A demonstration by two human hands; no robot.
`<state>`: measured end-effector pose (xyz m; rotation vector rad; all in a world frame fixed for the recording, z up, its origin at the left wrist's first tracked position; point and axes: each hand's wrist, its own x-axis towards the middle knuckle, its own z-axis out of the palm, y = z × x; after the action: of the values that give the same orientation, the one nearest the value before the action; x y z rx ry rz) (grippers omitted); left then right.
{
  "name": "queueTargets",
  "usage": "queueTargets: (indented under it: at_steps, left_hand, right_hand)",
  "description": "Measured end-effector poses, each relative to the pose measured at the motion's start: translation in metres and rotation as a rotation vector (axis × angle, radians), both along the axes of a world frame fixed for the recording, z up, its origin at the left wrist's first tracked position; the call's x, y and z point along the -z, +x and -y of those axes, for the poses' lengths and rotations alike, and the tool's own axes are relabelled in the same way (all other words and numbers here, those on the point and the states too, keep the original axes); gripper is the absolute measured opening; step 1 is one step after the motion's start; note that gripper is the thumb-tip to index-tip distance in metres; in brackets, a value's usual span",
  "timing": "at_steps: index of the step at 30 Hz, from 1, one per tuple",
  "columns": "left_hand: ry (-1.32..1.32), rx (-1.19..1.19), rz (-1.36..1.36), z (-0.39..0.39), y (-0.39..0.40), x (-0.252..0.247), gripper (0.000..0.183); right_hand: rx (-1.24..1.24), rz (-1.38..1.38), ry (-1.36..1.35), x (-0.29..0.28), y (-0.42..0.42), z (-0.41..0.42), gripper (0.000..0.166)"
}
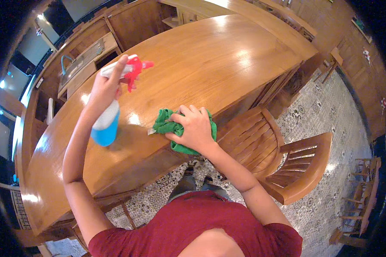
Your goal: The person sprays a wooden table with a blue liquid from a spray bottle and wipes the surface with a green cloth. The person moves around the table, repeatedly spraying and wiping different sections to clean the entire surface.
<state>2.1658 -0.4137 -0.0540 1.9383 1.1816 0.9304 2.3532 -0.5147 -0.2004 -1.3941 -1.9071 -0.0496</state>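
Observation:
My left hand (107, 85) grips a spray bottle (105, 128) by its neck, over the left part of a curved wooden counter (186, 64). The bottle has a red and white trigger head, with its nozzle pointing right, and blue liquid in its lower part. A bunched green cloth (167, 123) lies under my right hand (193, 127) at the counter's near edge. My fingers curl into its folds, and part of it hangs past the edge. A small white tag shows at the cloth's left end.
A wooden slatted chair (247, 144) stands close against the counter on the right. Behind the counter, a metal sink (77, 69) with a blue tap is set in a wooden worktop. Patterned tiles cover the floor (308, 189). More wooden seating (362, 196) is at the far right.

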Motion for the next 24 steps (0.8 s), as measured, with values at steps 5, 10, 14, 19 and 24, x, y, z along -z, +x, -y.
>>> queueTargets:
  at_steps: [5,10,14,19,24]
  left_hand:
    - [-0.07,0.089,-0.09,-0.011,0.025,0.006,0.051]
    - [0.034,-0.006,-0.043,-0.07,0.013,0.016,0.056]
    - [-0.051,-0.095,0.016,-0.102,-0.019,0.006,0.064]
    - [0.043,-0.088,0.09,-0.085,-0.029,-0.003,0.066]
    - [-0.005,-0.113,0.099,-0.093,-0.033,-0.001,0.063]
  right_hand:
    - [0.025,-0.07,0.036,0.0,-0.003,0.0,0.032]
    - [0.069,-0.071,0.023,0.001,-0.004,-0.002,0.031]
    - [0.07,-0.084,0.042,0.001,-0.005,-0.002,0.03]
    - [0.068,-0.065,0.002,0.002,-0.002,-0.003,0.034]
    - [0.081,-0.075,0.017,0.001,-0.004,-0.001,0.031]
